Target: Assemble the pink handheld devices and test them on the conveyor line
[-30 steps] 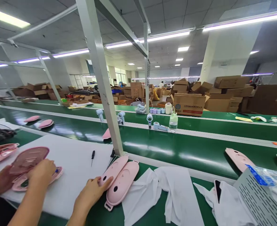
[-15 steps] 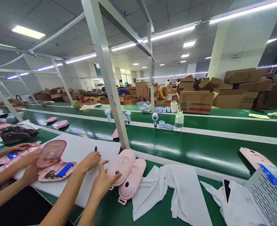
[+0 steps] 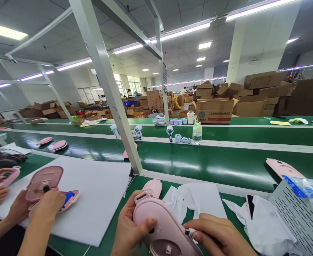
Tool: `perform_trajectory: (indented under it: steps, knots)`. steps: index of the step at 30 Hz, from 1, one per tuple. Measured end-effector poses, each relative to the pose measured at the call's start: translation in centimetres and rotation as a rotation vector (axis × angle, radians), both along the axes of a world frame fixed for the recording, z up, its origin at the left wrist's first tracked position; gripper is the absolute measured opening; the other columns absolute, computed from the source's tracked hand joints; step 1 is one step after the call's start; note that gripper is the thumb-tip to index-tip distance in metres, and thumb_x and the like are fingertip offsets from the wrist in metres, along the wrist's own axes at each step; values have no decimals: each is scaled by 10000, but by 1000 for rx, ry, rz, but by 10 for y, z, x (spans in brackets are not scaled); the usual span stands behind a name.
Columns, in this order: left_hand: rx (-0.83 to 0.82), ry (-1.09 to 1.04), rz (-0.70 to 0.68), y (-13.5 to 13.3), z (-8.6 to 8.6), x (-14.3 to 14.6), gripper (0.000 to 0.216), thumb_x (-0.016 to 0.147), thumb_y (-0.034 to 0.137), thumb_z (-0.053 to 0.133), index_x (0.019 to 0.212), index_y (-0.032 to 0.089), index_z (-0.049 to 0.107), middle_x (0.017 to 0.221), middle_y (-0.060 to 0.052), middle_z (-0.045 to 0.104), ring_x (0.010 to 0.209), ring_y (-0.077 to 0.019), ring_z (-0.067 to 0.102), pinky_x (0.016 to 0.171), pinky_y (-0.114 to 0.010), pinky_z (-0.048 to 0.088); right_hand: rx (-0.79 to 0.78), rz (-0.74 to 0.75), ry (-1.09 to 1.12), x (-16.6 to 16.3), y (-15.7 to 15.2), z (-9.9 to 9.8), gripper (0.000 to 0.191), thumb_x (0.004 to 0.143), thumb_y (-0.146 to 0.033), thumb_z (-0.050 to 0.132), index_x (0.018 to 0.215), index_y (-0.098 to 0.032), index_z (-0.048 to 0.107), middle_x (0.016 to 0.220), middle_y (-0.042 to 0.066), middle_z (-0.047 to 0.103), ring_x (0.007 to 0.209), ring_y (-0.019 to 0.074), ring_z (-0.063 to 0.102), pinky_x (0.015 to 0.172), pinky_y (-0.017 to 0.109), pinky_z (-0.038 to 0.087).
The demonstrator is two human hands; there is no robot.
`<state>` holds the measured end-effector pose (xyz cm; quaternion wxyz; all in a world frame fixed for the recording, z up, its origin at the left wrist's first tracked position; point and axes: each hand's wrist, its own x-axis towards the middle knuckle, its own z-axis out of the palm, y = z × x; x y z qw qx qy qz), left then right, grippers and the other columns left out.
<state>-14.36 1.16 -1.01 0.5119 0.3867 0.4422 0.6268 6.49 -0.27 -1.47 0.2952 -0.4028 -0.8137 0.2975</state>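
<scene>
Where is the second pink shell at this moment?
The pink shell lies on the green bench, centre of view, beside the white cloth.

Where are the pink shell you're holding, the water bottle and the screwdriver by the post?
Pink shell (image 3: pixel 163 227), head view, on its smooth upper face.
Water bottle (image 3: pixel 197 133), head view, on its clear body.
Screwdriver (image 3: pixel 130 174), head view, on its dark handle.
</scene>
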Motion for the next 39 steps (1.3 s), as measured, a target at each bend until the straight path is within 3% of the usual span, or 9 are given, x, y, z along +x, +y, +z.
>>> perform_trajectory:
  steps: [4, 10, 16, 19, 23, 26, 29, 34, 39]
  knots:
    - [7, -78, -87, 8, -4, 2, 576, 379, 428, 913, 773, 159, 590, 629, -28, 662, 514, -96, 539, 451, -138, 435, -68, 20, 19, 1, 5, 3, 282, 939, -262, 461, 996, -209, 732, 817, 76, 744, 720, 202, 693, 620, 246, 473]
    - [26, -136, -126, 15, -9, -3, 552, 409, 411, 907, 793, 186, 580, 640, -18, 661, 553, -135, 587, 493, -189, 477, -120, 31, 10, -2, 11, 1, 291, 935, -267, 451, 975, -225, 736, 834, 63, 755, 746, 207, 700, 644, 252, 483]
    - [44, -89, -133, 28, -9, -8, 529, 430, 402, 905, 802, 188, 596, 660, -13, 692, 572, -137, 616, 516, -188, 498, 200, -11, -400, -9, 21, -4, 282, 907, -127, 439, 966, -211, 701, 759, 69, 731, 650, 234, 696, 520, 276, 440]
    - [80, -35, -160, 38, -7, -10, 484, 461, 389, 890, 807, 182, 622, 690, -10, 703, 591, -133, 623, 527, -181, 505, 288, -31, -407, -11, 28, -13, 278, 884, -93, 461, 978, -228, 685, 754, 43, 731, 658, 217, 696, 536, 266, 423]
    - [149, 93, -244, 54, -10, -13, 365, 484, 271, 860, 764, 149, 661, 722, -33, 728, 630, -140, 636, 574, -178, 511, 264, -94, -344, -19, 45, -40, 254, 861, -93, 490, 950, -239, 678, 766, 36, 741, 679, 209, 697, 579, 249, 418]
    - [166, 185, -309, 67, -19, -16, 331, 506, 227, 837, 773, 144, 660, 753, -54, 747, 684, -177, 664, 639, -220, 528, 141, -136, -293, -27, 58, -58, 186, 846, -125, 530, 873, -230, 681, 757, 42, 748, 689, 216, 695, 606, 247, 419]
    - [156, 261, -346, 79, -31, -17, 348, 535, 225, 827, 816, 146, 637, 815, -71, 750, 746, -205, 674, 693, -254, 524, 32, -124, -242, -28, 66, -63, 215, 878, -135, 496, 861, -224, 691, 803, 51, 761, 756, 216, 701, 653, 241, 431]
    - [116, 282, -242, 82, -58, -11, 714, 546, 254, 820, 1162, 199, 463, 1045, -80, 711, 914, -236, 658, 809, -297, 499, -27, -111, -195, -20, 74, -56, 252, 923, -173, 458, 900, -203, 707, 872, 66, 762, 832, 225, 695, 725, 261, 440]
    - [-80, 267, -122, 66, -82, -2, 517, 560, 318, 791, 990, 126, 579, 997, -120, 706, 973, -311, 635, 863, -363, 490, -77, -110, -169, -14, 79, -54, 265, 918, -172, 451, 848, -192, 706, 674, 27, 724, 670, 196, 673, 656, 255, 442]
